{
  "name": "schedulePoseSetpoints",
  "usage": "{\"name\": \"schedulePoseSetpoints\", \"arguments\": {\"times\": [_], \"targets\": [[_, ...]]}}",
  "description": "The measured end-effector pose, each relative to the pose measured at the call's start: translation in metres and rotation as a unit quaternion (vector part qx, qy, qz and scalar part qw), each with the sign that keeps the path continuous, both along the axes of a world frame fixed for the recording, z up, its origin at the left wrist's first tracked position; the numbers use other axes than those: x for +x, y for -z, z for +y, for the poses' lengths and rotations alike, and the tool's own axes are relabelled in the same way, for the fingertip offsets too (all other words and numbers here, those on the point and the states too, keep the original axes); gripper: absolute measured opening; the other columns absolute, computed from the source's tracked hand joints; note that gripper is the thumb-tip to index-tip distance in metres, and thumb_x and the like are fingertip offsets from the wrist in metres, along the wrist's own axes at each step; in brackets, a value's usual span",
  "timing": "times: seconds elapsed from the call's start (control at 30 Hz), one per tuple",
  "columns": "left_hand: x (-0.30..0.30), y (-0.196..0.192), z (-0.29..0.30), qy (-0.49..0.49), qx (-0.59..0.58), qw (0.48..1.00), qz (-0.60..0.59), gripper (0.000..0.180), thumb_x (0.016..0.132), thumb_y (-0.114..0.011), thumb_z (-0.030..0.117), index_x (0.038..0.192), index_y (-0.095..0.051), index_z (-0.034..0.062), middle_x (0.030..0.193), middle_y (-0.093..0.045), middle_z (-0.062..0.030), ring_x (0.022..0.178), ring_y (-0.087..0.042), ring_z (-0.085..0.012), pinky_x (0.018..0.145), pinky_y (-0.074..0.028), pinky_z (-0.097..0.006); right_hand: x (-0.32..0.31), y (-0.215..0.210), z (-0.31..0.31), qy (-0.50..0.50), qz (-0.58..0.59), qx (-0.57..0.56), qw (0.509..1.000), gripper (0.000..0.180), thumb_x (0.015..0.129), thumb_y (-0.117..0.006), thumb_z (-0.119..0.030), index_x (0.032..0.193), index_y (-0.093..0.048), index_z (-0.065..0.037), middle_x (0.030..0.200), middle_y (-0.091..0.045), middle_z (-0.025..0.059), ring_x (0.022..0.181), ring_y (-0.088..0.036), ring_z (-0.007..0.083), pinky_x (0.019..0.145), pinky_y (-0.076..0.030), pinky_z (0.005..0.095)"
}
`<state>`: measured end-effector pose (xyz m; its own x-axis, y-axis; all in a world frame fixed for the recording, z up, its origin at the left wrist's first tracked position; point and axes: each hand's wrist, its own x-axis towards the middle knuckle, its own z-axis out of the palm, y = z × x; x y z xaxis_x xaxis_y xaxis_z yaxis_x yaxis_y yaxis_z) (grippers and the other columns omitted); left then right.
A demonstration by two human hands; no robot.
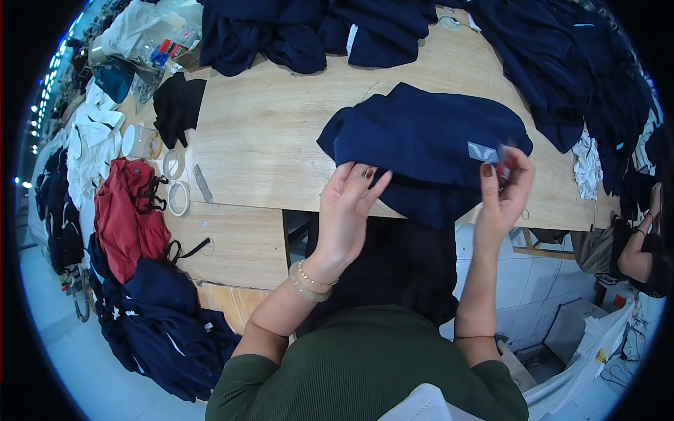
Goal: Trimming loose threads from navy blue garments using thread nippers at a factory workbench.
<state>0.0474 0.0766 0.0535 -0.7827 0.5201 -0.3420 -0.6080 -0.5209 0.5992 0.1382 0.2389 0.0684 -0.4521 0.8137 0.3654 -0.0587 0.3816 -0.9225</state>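
Observation:
A folded navy garment (421,130) with a small pale grey patch (482,151) lies in front of me, its near edge hanging over the table's front edge. My left hand (345,210), with bracelets at the wrist, takes the garment's near left edge between its fingers, the thumb stretched out to the right. By the patch, my right hand (507,188) has its fingers closed round a small reddish thing, blurred and partly hidden, so its kind cannot be made out. The right thumb rests close to the cloth below the patch.
Heaped navy garments (379,31) line the table's far side and right corner. Left of me are tape rolls (179,198), a grey flat blade-like strip (202,184), black cloth (179,105) and a red garment (133,214). Another person's arm (640,245) shows at the far right.

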Motion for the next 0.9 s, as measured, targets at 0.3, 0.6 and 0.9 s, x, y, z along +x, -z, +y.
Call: {"name": "schedulePoseSetpoints", "arguments": {"times": [0.3,0.6,0.9], "targets": [[-0.012,0.055,-0.045,-0.067,-0.479,0.641,0.596,0.035,0.077,-0.064,-0.003,0.111,-0.061,0.0066,0.107,-0.055,-0.0140,0.096,-0.053,-0.0271,0.084,-0.044,-0.036,0.018,0.010,-0.001,-0.101,-0.160,0.177,0.966,0.012,0.079,-0.068,-0.002,0.079,-0.057,-0.005,0.073,-0.043,0.0040,0.067,-0.044,0.0172,0.061,-0.038,0.0280],[-0.047,0.042,-0.018,-0.088,-0.441,0.579,0.680,0.019,0.080,-0.064,0.000,0.097,-0.069,0.0059,0.110,-0.060,-0.0113,0.101,-0.053,-0.0286,0.091,-0.040,-0.036,-0.025,0.038,-0.018,-0.131,-0.219,0.366,0.895,0.024,0.066,-0.068,0.001,0.089,-0.064,-0.008,0.078,-0.049,0.0070,0.073,-0.053,0.0237,0.061,-0.038,0.0343],[-0.046,0.019,-0.024,0.142,-0.142,0.945,0.259,0.015,0.095,-0.057,0.010,0.099,-0.064,-0.0027,0.084,-0.053,0.0073,0.079,-0.046,-0.0014,0.072,-0.037,-0.017,-0.053,-0.006,0.019,-0.290,-0.150,0.003,0.945,0.008,0.086,-0.062,0.000,0.086,-0.057,0.007,0.075,-0.049,0.0052,0.068,-0.044,0.0129,0.064,-0.039,0.0229]]}}
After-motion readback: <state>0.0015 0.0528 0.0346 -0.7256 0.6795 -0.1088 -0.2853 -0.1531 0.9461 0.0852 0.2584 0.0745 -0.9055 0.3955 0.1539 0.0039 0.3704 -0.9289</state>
